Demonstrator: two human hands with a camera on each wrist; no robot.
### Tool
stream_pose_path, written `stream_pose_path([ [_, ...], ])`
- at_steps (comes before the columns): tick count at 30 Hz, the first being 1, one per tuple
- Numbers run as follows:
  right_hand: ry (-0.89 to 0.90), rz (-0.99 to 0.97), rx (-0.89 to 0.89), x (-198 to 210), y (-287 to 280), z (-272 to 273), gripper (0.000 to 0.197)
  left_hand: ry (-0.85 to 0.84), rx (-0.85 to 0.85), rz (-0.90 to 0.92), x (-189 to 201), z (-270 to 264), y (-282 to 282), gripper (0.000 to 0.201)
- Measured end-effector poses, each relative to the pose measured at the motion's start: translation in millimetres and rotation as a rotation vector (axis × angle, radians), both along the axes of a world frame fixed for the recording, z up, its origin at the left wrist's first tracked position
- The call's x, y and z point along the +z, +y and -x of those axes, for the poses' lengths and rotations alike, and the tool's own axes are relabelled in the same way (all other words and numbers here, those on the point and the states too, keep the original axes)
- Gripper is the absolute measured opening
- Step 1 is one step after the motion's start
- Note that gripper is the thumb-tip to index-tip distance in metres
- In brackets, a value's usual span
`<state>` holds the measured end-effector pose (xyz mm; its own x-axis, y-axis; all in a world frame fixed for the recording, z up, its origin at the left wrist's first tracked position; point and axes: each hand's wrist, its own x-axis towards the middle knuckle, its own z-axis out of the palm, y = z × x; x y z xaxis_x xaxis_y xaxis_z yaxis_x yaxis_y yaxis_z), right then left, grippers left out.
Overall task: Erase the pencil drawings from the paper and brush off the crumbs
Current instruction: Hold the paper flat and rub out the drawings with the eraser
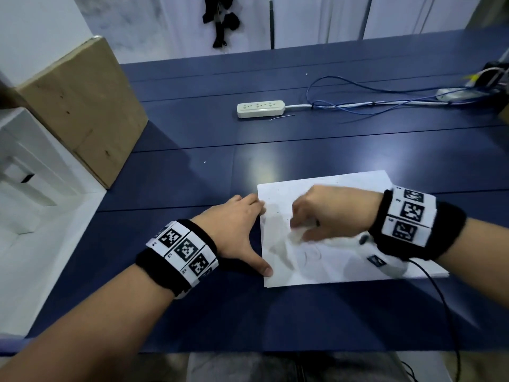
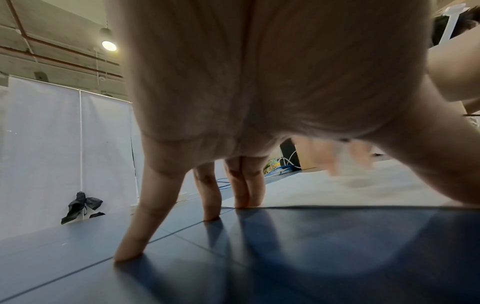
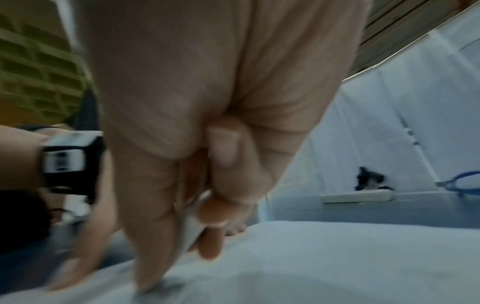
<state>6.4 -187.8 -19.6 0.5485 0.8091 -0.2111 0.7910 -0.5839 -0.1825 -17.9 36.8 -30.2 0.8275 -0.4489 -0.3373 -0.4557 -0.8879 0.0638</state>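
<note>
Paper pinned — hands splayed, fisted.

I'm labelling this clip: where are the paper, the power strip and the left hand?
paper [image 1: 330, 183], head view, bare far part of the sheet.
power strip [image 1: 260, 108], head view, middle of its top face.
left hand [image 1: 234, 230], head view, back of the hand.

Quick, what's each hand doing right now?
Left hand: open, fingers spread, pressing the paper at its left edge.
Right hand: curled, pinching a small white eraser against the paper; it is blurred.
</note>
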Motion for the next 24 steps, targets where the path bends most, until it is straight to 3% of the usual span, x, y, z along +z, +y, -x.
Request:
stream_pose_path([
  [4,0.228,0.066,0.119,3.6,1.7,25.0,0.024,0.009,-0.004,0.001,0.4,-0.8,-0.8,0.129],
  [8,-0.032,0.038,-0.068,-0.3,-0.1,-6.5,0.023,0.006,-0.002,0.01,0.8,-0.2,-1.0,0.127],
  [11,-0.094,0.005,-0.133,-4.0,-4.6,-9.8,0.027,0.005,0.003,0.013,1.4,0.1,-0.6,0.127],
  [14,0.095,-0.005,0.069,2.0,-3.0,19.0,0.018,0.003,0.0,0.008,0.7,-0.9,-0.2,0.129],
  [17,0.245,0.045,0.078,3.8,-2.7,27.3,0.024,0.006,-0.002,0.001,0.2,-1.5,-0.9,0.131],
  [22,-0.075,0.054,-0.171,3.3,2.7,-16.0,0.016,0.007,0.0,0.001,1.7,-1.3,-2.2,0.127],
  [24,-0.134,0.055,-0.185,-0.4,2.3,-20.0,0.021,0.008,0.008,0.005,2.0,-0.8,-1.5,0.125],
])
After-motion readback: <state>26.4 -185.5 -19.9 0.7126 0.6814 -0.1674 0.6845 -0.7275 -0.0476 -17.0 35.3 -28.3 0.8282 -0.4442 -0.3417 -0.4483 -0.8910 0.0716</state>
